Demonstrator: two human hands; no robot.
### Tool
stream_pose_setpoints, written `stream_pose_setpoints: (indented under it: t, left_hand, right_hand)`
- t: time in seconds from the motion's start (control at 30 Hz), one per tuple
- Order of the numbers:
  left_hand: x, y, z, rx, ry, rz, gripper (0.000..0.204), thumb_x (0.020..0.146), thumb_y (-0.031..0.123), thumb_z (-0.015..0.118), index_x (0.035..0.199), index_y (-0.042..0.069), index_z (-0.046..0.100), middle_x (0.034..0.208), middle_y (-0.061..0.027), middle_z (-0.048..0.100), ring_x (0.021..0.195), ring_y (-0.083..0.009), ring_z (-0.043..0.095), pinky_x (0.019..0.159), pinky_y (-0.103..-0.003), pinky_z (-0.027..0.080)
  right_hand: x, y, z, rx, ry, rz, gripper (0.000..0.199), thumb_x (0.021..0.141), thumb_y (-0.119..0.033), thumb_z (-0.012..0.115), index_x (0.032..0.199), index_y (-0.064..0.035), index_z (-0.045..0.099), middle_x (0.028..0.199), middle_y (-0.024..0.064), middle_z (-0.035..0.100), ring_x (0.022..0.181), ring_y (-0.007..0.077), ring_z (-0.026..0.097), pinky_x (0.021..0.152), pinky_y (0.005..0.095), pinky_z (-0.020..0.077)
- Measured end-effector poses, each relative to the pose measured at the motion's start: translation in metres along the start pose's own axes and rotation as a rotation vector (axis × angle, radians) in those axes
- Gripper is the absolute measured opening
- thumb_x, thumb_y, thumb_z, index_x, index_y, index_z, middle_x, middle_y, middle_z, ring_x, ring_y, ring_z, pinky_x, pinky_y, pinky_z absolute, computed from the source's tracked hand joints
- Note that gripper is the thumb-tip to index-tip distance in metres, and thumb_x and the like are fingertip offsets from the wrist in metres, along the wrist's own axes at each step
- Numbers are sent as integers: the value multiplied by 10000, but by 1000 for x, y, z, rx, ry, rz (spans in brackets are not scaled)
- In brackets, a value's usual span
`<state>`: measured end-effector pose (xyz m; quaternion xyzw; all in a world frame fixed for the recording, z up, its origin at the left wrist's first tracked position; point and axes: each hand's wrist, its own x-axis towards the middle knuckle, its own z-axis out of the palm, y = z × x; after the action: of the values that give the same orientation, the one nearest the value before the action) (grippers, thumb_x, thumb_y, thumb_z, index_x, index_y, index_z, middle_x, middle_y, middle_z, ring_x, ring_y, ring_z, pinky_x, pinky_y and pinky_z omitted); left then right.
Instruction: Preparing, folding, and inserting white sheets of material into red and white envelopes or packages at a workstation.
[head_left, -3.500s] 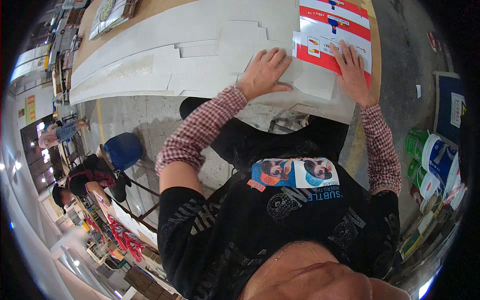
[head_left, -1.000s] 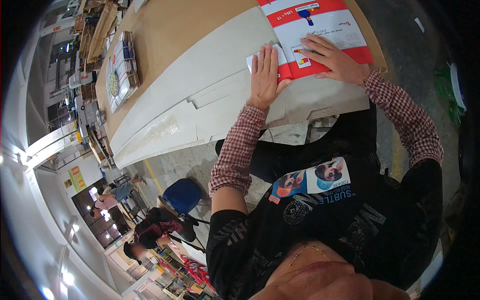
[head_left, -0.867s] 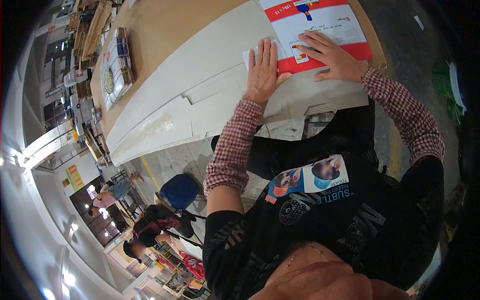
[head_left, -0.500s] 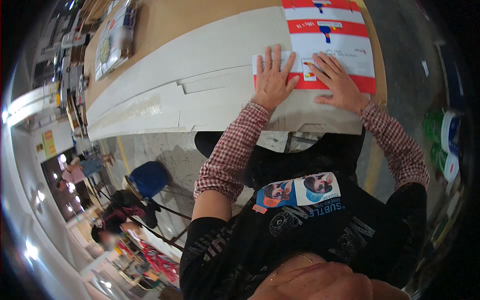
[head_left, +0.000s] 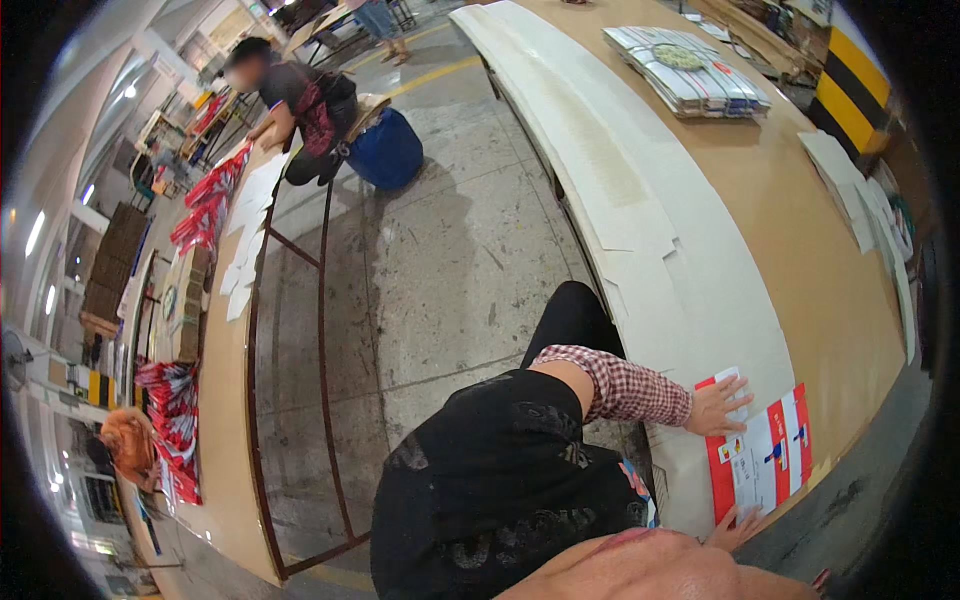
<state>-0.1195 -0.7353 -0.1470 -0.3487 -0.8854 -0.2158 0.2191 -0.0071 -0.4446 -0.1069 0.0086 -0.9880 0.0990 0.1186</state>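
1. A brown table (head_left: 840, 290) runs under both hands; pale board sheets (head_left: 640, 170) cover its near side, stretching away up and to the left of the left hand (head_left: 720, 407).
2. Well beyond that hand, a tied bundle (head_left: 680, 70) of flat printed pieces lies on the table.
3. Far to its left, across a concrete floor (head_left: 450, 270), stands a second table (head_left: 230, 400) with red-and-white goods (head_left: 205, 205); a co-worker (head_left: 310, 110) leans there beside a blue bin (head_left: 387, 150).
4. The red-and-white printed sheet (head_left: 755, 460) lies on the pale board, reaching from under the left hand to the right hand (head_left: 733, 528).
5. Left hand: palm down, fingers loosely spread, resting on the sheet's end.
6. Right hand: fingers apart, fingertips at the sheet's opposite edge; the rest is mostly hidden behind the person's chin, so its grip cannot be told.
7. The left forearm, in a checked sleeve (head_left: 645, 390), extends rightward to the hand; the right forearm is hidden.
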Motion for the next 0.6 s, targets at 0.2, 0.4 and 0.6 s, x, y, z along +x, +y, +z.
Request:
stream_pose_setpoints:
  t: [0.2,0.4,0.6]
  left_hand:
    - [9,-5,-16,-313,-159,-21,607,782,656,451,1275,307,504,1465,-234,157,1344,-479,18,1045,-632,11]
    - [14,-5,-7,-237,-222,29,612,796,665,409,1312,338,447,1485,-116,192,1353,-450,-25,1032,-648,-55]
    - [15,-1,-23,-323,-174,104,645,797,664,418,1346,329,386,1475,-146,199,1349,-452,45,1029,-657,27]
  right_hand:
    - [-1,37,11,275,39,242,465,888,-304,527,1246,-13,470,1303,233,383,1184,378,372,984,471,309]
    - [1,49,5,574,108,377,437,842,-305,592,1146,2,530,1160,224,504,1022,382,485,888,462,397]
    - [-6,52,-17,614,131,189,459,840,-309,590,1161,10,510,1163,232,502,1028,365,493,890,439,402]
